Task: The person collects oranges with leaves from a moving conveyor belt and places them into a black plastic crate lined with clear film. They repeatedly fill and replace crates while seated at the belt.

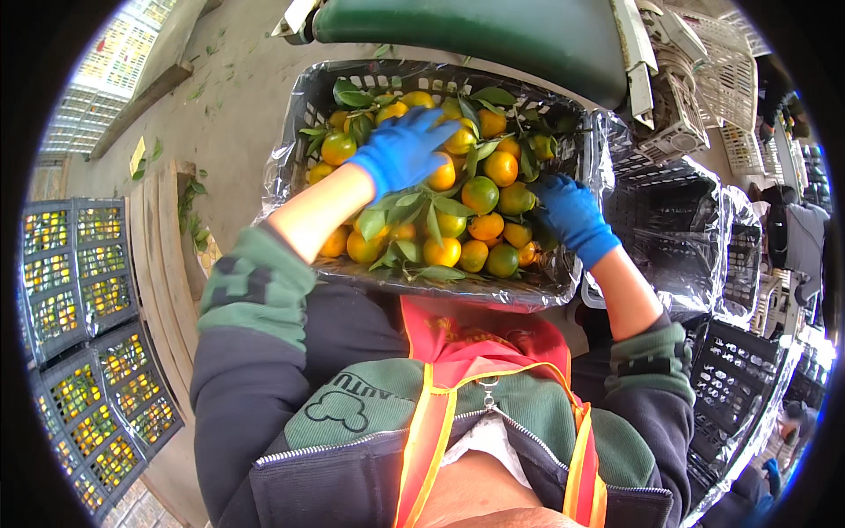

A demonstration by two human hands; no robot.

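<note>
Before me stands a black plastic crate [436, 288] lined with clear film, filled with orange and green mandarins [501, 169] on leafy stems. My left hand [406, 150], in a blue glove, lies over the fruit in the crate's upper left half. Its fingers are spread, and the mandarins under the palm are hidden. At the crate's right side my right hand [573, 210], also gloved in blue, reaches down among the fruit beside a greenish mandarin [516, 198]. Its fingertips are partly hidden, so any grip there cannot be made out. Green leaves [409, 210] lie between both hands.
A green conveyor belt [462, 30] runs just beyond the crate. Film-lined black crates [667, 224] stand at the right. To the left are a wooden pallet [158, 231] and stacked crates of fruit [99, 396]. Other people [799, 237] are at the far right.
</note>
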